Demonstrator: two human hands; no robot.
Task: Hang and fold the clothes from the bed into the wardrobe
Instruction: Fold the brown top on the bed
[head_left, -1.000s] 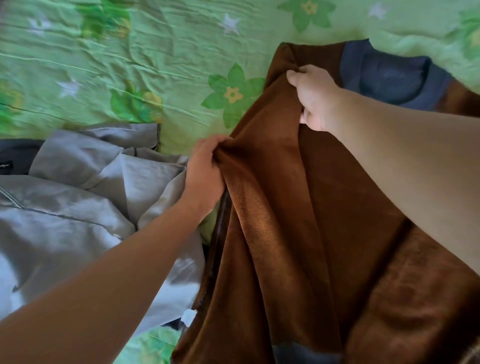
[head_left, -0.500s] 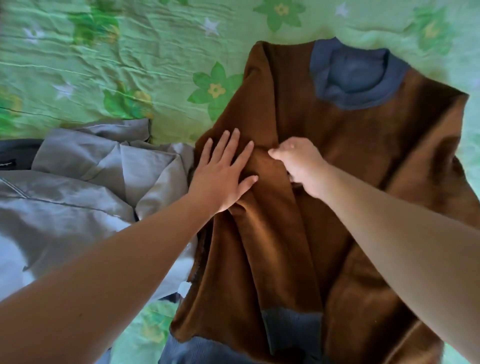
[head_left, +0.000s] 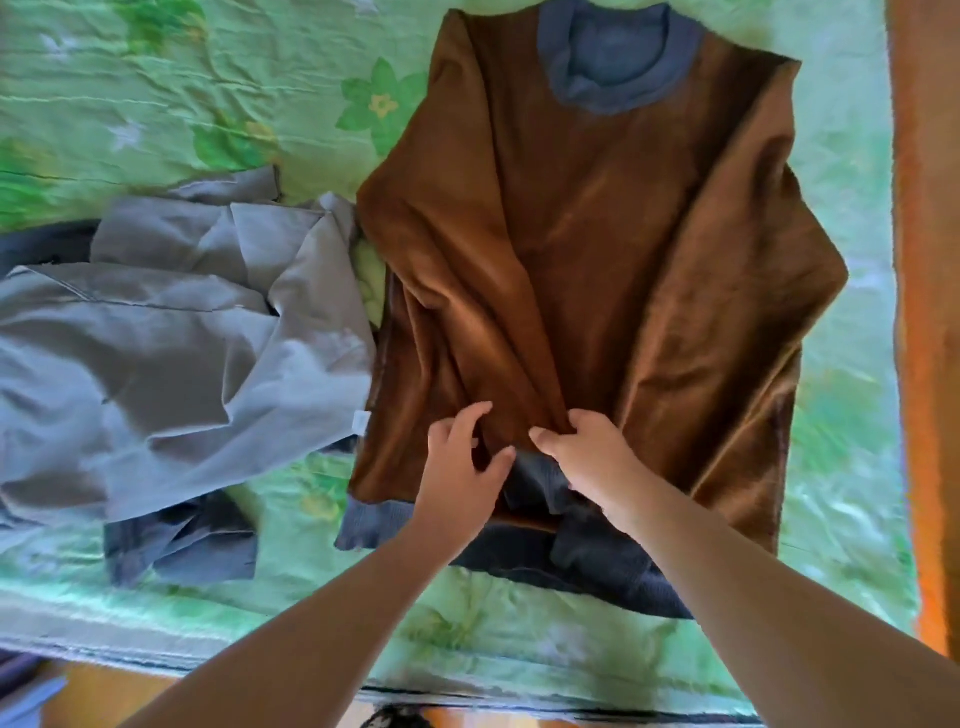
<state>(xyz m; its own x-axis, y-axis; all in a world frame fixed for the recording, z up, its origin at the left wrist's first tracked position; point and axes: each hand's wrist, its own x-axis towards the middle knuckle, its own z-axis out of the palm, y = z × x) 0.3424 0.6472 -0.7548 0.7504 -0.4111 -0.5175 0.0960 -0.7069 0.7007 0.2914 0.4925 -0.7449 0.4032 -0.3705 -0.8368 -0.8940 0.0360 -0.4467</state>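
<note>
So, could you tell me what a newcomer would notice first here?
A brown sweater lies spread on the green sheet, right of centre. Near its hem the right hand pinches a fold, the left hand loose beside it. A grey garment lies crumpled to the left.

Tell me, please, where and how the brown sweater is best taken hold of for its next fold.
Likely the right sleeve, approached from the right: the brown sweater lies flat, collar away, left sleeve already folded in, right one still spread outward.
</note>
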